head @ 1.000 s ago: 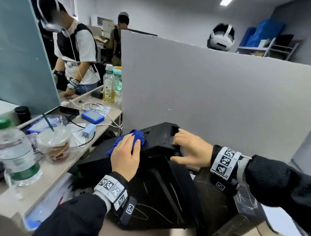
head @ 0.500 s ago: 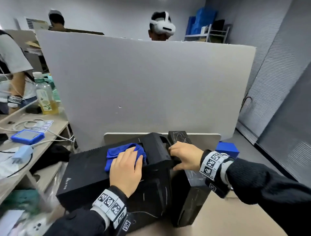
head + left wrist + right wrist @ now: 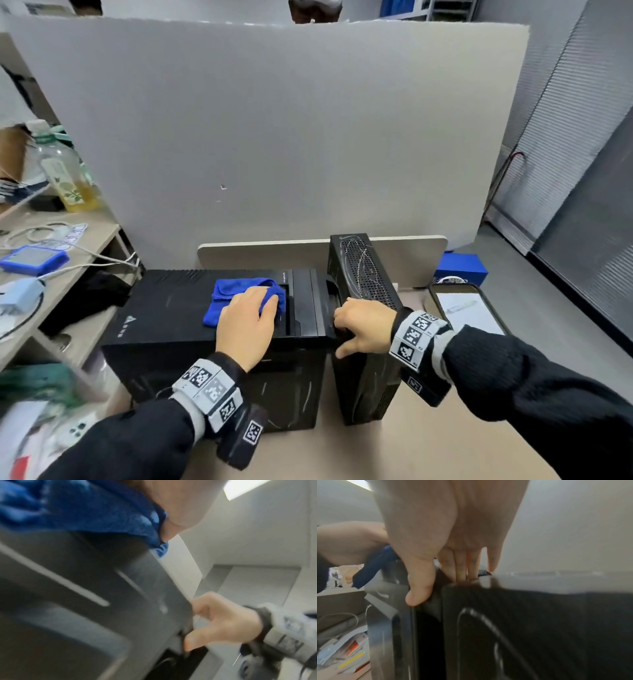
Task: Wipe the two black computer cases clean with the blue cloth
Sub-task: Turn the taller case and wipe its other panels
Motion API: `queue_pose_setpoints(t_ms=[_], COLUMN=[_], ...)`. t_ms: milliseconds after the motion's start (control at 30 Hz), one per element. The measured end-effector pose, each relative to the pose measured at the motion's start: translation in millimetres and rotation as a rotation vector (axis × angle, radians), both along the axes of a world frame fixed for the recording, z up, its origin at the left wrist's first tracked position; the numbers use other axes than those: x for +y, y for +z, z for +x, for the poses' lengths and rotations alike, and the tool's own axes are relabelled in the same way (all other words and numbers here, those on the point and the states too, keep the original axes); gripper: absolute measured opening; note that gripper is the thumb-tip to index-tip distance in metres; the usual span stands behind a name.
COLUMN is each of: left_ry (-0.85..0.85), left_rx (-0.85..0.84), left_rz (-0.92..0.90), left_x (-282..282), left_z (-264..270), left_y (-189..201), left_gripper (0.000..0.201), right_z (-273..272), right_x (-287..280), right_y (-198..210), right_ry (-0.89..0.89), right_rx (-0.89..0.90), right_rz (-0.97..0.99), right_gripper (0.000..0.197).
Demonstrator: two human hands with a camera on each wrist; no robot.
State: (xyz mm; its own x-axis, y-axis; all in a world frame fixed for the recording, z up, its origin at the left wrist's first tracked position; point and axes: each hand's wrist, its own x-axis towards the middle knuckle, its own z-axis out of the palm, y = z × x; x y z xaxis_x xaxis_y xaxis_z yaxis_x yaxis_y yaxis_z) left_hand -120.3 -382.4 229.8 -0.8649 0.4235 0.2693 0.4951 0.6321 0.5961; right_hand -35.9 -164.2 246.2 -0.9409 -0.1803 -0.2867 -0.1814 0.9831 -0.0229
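Two black computer cases stand side by side on a tan table: a wide case (image 3: 164,308) on the left and a narrow upright case (image 3: 363,274) with a mesh top on the right. The blue cloth (image 3: 226,301) lies bunched on top of the wide case. My left hand (image 3: 253,315) presses down on the cloth with its fingers laid over it; the left wrist view shows the cloth (image 3: 85,507) under those fingers. My right hand (image 3: 346,329) grips the wide case's right end, its fingers down in the gap between the cases and its thumb (image 3: 419,591) on the front edge.
A tall grey partition board (image 3: 274,137) stands right behind the cases. The desk at the left holds a bottle (image 3: 68,178), a blue device (image 3: 34,258) and cables. A phone (image 3: 466,308) lies right of the narrow case, a blue box (image 3: 460,269) beyond it.
The head view has swung to the right and down. The wide case looked tilted earlier and now sits level beside the narrow one. Both hands keep their places on it.
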Motion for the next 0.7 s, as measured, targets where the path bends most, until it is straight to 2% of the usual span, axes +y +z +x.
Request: queue_pose_setpoints(t_ms=[67,100,133,200,233,300,333,367,433,533,567,600,700], left_ry=[-0.038,-0.061,-0.096,-0.216,-0.293,-0.384,-0.364,-0.315,-0.229,-0.34,-0.368,-0.378,-0.362], left_rx=[-0.221,-0.302,-0.385,-0.612,-0.741,-0.884,-0.854,-0.747,-0.44,-0.238,-0.174,-0.125,-0.071], left_rz=[0.235,0.349,0.446,0.65,0.756,0.855,0.812,0.694,0.318,-0.418,-0.576,-0.651,-0.687], left_x=[10.9,16.9,24.2,43.1,51.1,63.7,66.6,65.7,54.4,42.5,42.6,43.7,43.4], left_z=[-2.4,-1.5,2.2,13.4,16.5,13.8,7.0,-3.4,-21.8,-31.1,-30.2,-29.1,-27.6], left_y=[15.8,25.8,37.1,58.7,68.2,78.4,79.2,75.9,63.6,41.7,38.3,37.2,41.6], left_gripper=[0.032,0.033,0.032,0.028,0.027,0.035,0.037,0.035,0.028,0.051,0.055,0.057,0.059], right_z=[-1.4,-2.1,-3.4,-8.5,-12.9,-18.8,-20.5,-19.4,-15.3,-16.4,-18.8,-22.3,-22.2], right_x=[2.0,2.8,3.1,-1.0,-5.1,-5.3,-1.1,4.9,19.8,26.5,20.3,12.9,-6.5], right_y=[13.6,20.0,25.6,33.2,33.6,25.8,20.9,19.2,19.1,12.9,10.3,7.7,2.3], right_ry=[-0.098,-0.157,-0.216,-0.286,-0.304,-0.389,-0.454,-0.548,-0.705,-0.633,-0.587,-0.546,-0.511], right_rx=[0.023,0.096,0.175,0.266,0.302,0.473,0.573,0.638,0.648,0.393,0.323,0.283,0.244], right_rz=[-0.124,-0.283,-0.509,-0.976,-1.126,-1.229,-1.223,-1.178,-0.969,-0.594,-0.521,-0.486,-0.434], right_gripper=[0.048,0.047,0.049,0.071,0.078,0.075,0.07,0.065,0.052,0.035,0.035,0.035,0.034])
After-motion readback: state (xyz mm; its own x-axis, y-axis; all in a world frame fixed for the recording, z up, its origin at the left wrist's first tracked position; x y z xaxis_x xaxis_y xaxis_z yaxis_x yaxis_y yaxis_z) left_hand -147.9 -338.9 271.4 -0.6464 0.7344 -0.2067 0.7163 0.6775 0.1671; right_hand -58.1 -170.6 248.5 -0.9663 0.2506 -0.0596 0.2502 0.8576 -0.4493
